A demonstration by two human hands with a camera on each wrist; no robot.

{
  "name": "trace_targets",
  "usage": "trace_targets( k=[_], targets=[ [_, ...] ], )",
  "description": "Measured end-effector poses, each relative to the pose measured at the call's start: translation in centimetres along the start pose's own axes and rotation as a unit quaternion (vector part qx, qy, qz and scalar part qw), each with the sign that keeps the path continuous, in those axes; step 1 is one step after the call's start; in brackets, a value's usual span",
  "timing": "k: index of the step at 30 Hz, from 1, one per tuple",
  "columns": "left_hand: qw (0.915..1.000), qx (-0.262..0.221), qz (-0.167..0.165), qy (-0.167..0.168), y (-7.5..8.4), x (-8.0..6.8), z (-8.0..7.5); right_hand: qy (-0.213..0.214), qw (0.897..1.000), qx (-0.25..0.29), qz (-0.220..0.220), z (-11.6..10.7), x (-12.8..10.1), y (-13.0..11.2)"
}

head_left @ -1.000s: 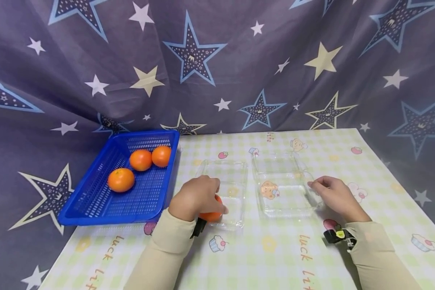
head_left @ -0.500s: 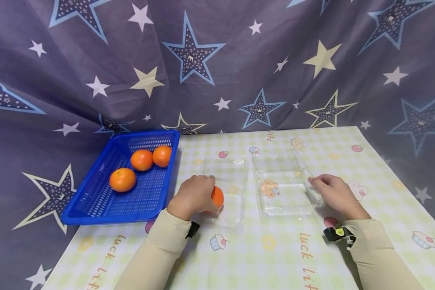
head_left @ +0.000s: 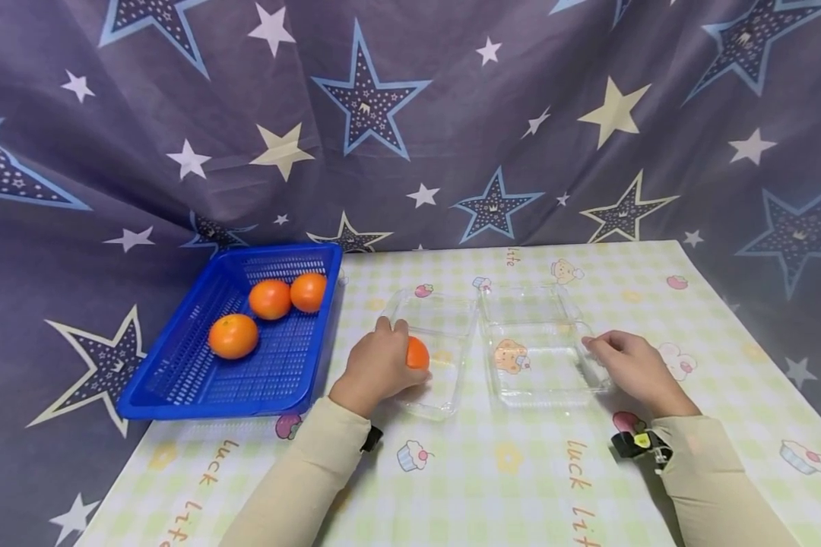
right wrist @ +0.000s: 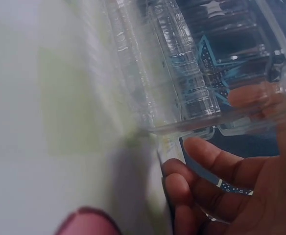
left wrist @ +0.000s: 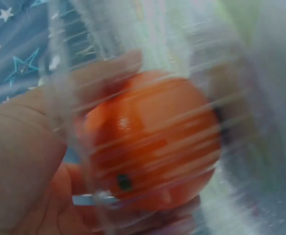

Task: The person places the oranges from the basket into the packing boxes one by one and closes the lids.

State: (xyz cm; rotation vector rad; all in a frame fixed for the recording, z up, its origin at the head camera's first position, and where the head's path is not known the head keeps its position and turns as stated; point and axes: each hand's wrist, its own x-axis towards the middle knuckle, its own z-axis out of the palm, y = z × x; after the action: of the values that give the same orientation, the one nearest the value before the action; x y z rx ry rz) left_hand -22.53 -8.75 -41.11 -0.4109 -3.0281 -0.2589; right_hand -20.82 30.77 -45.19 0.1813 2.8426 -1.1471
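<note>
My left hand (head_left: 379, 366) grips an orange (head_left: 417, 354) at the left clear plastic box (head_left: 445, 391). Ribbed plastic lies between the camera and this orange (left wrist: 157, 137) in the left wrist view, with fingers curled round the fruit. To the right of that box stands another clear plastic box (head_left: 547, 384). My right hand (head_left: 632, 368) pinches its right edge between thumb and fingers. In the right wrist view the thumb and a fingertip are on opposite sides of the clear wall (right wrist: 250, 115).
A blue plastic basket (head_left: 222, 412) stands at the left of the table, with several oranges (head_left: 233, 336) inside. A checked tablecloth (head_left: 479, 486) covers the table. Behind it hangs a dark cloth (head_left: 445, 129) with stars.
My left hand has moved the orange a little away from me and to the right. The left box has shifted the same way and turned slightly. My right hand stays at its box.
</note>
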Motion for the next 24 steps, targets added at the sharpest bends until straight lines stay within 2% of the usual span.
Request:
trace_targets(
  k=[6, 12, 18, 20, 24],
  targets=[
    [0.9982, -0.010, -0.044, 0.039, 0.0, 0.3, 1.4, 0.005, 1.000, 0.006, 0.003, -0.1, -0.2, 0.0],
    [0.9929, -0.016, -0.092, 0.074, -0.4, 0.9, 2.5, 0.007, 1.000, 0.007, -0.008, 0.1, -0.3, 0.0],
    [0.9856, -0.044, -0.064, 0.151, -0.5, 1.1, 1.8, 0.011, 1.000, -0.008, -0.014, 0.1, -0.2, -0.1],
    [0.9830, -0.059, -0.053, 0.165, -0.4, 1.1, 1.2, 0.013, 1.000, -0.010, -0.015, 0.1, -0.2, -0.1],
    [0.9823, -0.066, -0.034, 0.172, 0.0, 0.9, -0.1, 0.012, 1.000, -0.013, -0.015, 0.1, -0.2, -0.1]
  ],
)
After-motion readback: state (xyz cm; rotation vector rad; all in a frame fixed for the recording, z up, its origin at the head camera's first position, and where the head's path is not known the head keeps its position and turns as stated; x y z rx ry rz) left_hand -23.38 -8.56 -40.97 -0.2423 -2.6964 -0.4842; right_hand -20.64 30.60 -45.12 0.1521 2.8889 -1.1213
